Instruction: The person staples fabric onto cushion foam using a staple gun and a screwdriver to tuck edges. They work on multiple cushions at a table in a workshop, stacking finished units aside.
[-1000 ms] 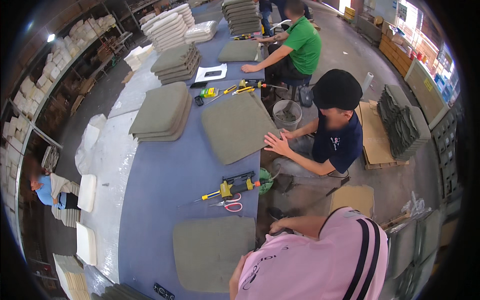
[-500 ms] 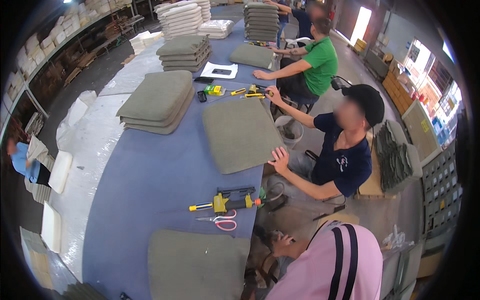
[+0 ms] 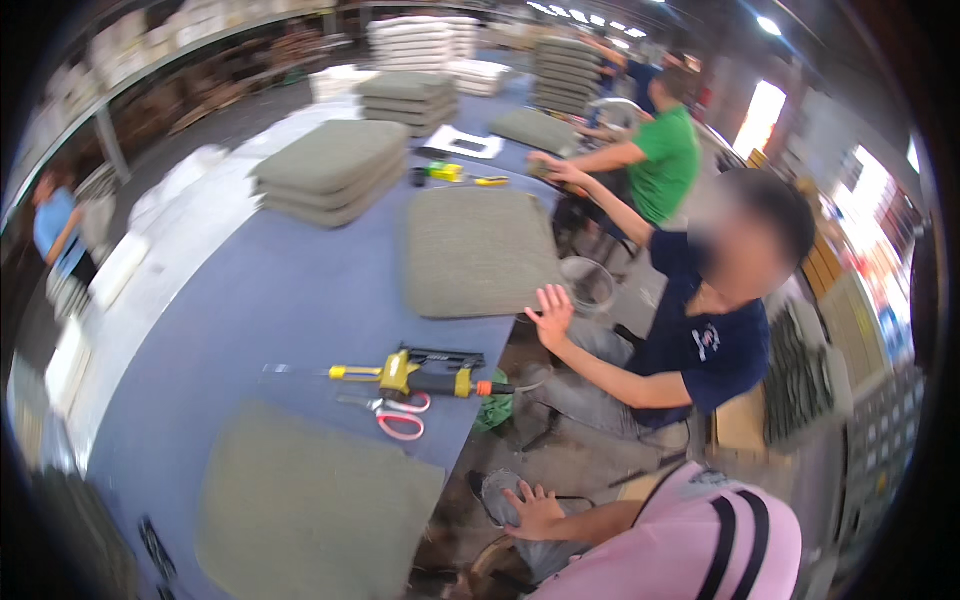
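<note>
My right hand [image 3: 535,512], coming out of a pink striped sleeve [image 3: 700,540], is open with fingers spread. It is low beside the table edge, over my grey-trousered leg, and holds nothing. My left hand is out of view. Left of my right arm, a grey-green cushion [image 3: 310,500] lies flat on the blue table [image 3: 290,300]. Just beyond it are scissors [image 3: 402,422] with red-and-white handles, a yellow-and-black pneumatic stapler [image 3: 425,375] with an orange hose fitting, and a screwdriver [image 3: 355,373] with a yellow handle.
A co-worker in navy [image 3: 690,330] sits beside another cushion [image 3: 480,250]; a person in green [image 3: 665,160] sits farther off. Stacked cushions [image 3: 335,165] stand along the table. A white bucket [image 3: 588,283] stands by the table edge. Dark objects [image 3: 157,550] lie at lower left.
The whole view has shifted and is blurred. My right hand's fingers now show spread apart. The navy-shirted co-worker's near hand has lifted from the cushion's edge.
</note>
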Action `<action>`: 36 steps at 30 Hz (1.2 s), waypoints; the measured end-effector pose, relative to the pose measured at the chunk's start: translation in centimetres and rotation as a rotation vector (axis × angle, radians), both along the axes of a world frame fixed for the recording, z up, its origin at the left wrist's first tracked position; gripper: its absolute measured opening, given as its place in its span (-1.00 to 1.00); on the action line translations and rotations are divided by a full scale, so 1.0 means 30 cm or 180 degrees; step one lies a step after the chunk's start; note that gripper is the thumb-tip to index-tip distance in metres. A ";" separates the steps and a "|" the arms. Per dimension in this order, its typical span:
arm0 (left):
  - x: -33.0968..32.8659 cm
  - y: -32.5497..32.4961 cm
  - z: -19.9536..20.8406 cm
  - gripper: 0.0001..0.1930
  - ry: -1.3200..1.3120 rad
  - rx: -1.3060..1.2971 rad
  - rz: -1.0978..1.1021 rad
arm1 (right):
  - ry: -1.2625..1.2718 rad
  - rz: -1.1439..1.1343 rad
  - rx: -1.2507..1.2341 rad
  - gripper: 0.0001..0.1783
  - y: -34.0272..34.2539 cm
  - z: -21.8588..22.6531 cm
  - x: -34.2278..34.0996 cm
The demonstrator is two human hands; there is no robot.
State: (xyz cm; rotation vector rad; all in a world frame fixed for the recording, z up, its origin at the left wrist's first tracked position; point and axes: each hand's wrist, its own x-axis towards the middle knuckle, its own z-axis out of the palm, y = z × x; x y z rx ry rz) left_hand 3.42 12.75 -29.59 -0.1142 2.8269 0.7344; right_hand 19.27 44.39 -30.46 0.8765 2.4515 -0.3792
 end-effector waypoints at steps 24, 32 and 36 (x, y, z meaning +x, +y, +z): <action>0.734 -0.102 -0.224 -0.23 -0.0130 0.0206 0.0300 | 0.0517 0.3832 -0.5237 -0.64 -0.491 1.047 0.323; 0.721 -0.124 -0.243 -0.24 -0.0011 0.0281 0.0212 | 0.0638 0.4193 -0.5690 -0.63 -0.601 1.063 0.256; 0.729 -0.201 -0.451 -0.28 0.0313 0.0440 0.0149 | 0.0955 0.1752 -0.7332 -0.64 -0.618 1.026 0.321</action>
